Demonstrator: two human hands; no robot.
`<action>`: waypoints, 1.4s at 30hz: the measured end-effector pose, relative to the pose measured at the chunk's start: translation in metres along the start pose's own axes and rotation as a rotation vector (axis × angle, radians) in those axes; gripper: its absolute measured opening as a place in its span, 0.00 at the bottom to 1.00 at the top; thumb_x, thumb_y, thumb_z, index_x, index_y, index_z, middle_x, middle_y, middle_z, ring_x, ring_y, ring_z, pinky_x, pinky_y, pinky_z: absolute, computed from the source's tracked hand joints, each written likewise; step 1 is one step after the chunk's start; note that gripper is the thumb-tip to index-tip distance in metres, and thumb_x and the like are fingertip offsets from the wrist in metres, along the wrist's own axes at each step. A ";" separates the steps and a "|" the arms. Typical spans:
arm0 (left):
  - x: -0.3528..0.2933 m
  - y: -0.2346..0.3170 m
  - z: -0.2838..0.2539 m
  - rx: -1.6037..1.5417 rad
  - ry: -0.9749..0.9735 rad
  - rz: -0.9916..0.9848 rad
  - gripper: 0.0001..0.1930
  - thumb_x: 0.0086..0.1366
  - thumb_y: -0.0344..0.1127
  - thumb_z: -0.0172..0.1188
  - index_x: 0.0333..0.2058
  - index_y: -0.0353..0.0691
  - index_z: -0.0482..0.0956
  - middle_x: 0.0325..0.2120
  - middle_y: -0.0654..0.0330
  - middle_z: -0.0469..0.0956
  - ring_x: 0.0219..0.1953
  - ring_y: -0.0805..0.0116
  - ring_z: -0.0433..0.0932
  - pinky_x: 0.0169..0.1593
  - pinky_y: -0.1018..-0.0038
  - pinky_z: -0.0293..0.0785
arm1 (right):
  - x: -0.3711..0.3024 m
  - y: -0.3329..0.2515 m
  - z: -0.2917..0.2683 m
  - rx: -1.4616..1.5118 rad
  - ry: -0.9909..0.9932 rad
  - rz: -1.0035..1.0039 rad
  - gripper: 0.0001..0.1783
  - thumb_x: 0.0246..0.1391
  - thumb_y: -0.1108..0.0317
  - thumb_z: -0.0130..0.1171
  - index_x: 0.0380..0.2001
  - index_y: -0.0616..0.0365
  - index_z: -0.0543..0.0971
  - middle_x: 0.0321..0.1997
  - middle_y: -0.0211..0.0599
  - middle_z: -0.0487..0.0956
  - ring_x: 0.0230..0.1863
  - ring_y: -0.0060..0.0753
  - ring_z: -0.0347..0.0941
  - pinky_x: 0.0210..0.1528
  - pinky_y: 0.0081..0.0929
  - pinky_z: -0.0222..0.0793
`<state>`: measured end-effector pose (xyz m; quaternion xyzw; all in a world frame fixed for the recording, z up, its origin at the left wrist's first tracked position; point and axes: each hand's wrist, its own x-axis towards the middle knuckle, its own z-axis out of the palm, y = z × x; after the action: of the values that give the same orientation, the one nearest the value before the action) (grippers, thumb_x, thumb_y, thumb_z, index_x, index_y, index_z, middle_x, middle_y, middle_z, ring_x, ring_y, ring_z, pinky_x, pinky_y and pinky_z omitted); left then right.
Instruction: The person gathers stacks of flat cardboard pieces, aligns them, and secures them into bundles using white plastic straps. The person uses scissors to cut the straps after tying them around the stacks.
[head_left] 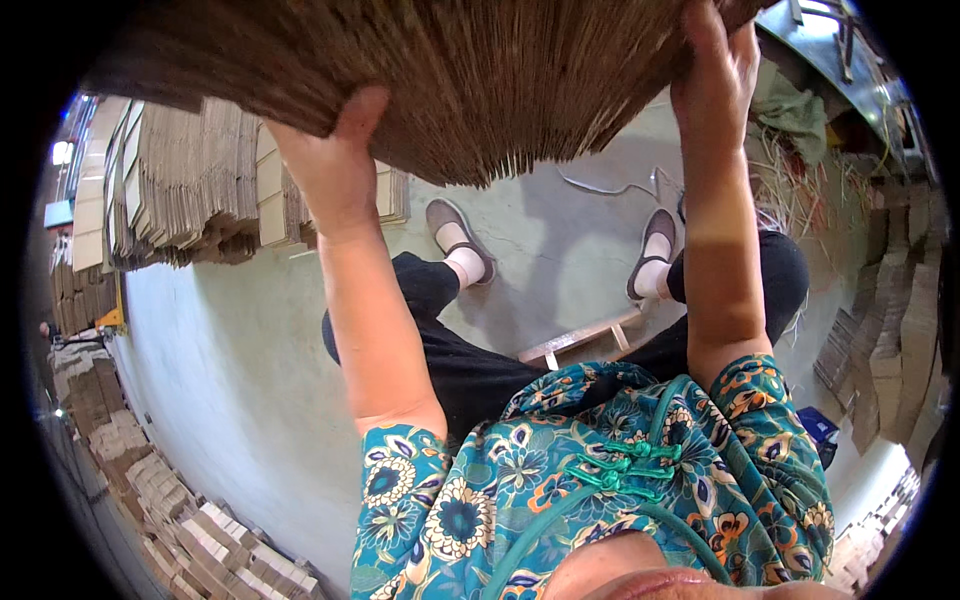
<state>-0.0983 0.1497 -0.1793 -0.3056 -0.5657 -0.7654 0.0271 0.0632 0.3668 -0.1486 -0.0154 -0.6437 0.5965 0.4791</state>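
A thick stack of brown cardboard sheets (480, 85) fills the top of the head view, its many edges fanned toward me. My left hand (333, 160) grips its left part, thumb pressed on the near edge and the other fingers hidden. At the right end, my right hand (716, 75) is closed on the same stack, partly cut off by the picture's upper rim. Both arms reach up and forward, and the stack hangs above the floor in front of my feet.
Piles of flat cardboard (195, 170) stand at the left, with more bundles (190, 510) at lower left and stacks (890, 340) at right. Loose straps (790, 190) lie tangled on the right. A wooden stool (575, 340) shows between my legs. A thin strap (610, 188) lies on the floor.
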 end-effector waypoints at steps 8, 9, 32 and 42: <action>-0.153 -0.083 -0.022 0.220 -0.276 -0.502 0.37 0.39 0.24 0.71 0.51 0.34 0.63 0.45 0.57 0.70 0.46 0.64 0.69 0.51 0.69 0.67 | -0.200 0.051 -0.085 -0.648 -0.026 0.395 0.54 0.25 0.58 0.76 0.56 0.64 0.60 0.58 0.43 0.63 0.61 0.40 0.58 0.63 0.36 0.51; -0.170 -0.103 -0.022 0.213 -0.300 -0.649 0.35 0.41 0.24 0.71 0.50 0.34 0.65 0.44 0.57 0.71 0.45 0.64 0.70 0.50 0.69 0.68 | -0.221 0.069 -0.079 -0.366 0.105 0.514 0.56 0.23 0.55 0.77 0.56 0.64 0.59 0.59 0.46 0.62 0.62 0.39 0.56 0.64 0.34 0.50; -0.106 -0.179 0.029 0.509 -0.246 -0.743 0.40 0.46 0.51 0.69 0.49 0.24 0.66 0.47 0.47 0.72 0.48 0.62 0.72 0.52 0.68 0.67 | -0.113 0.086 -0.090 -0.976 0.065 0.861 0.48 0.34 0.32 0.60 0.50 0.62 0.69 0.46 0.51 0.75 0.50 0.47 0.71 0.50 0.38 0.65; -0.112 -0.268 0.054 0.328 -0.275 -1.076 0.34 0.45 0.53 0.69 0.42 0.28 0.75 0.37 0.51 0.78 0.38 0.64 0.78 0.45 0.70 0.71 | -0.097 0.197 -0.126 -1.057 -0.019 1.016 0.44 0.37 0.35 0.61 0.46 0.65 0.73 0.44 0.52 0.77 0.48 0.45 0.73 0.52 0.33 0.65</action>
<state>-0.0874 0.2594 -0.4535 -0.0635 -0.7510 -0.5270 -0.3927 0.0868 0.4608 -0.3826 -0.5356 -0.7633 0.3550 0.0664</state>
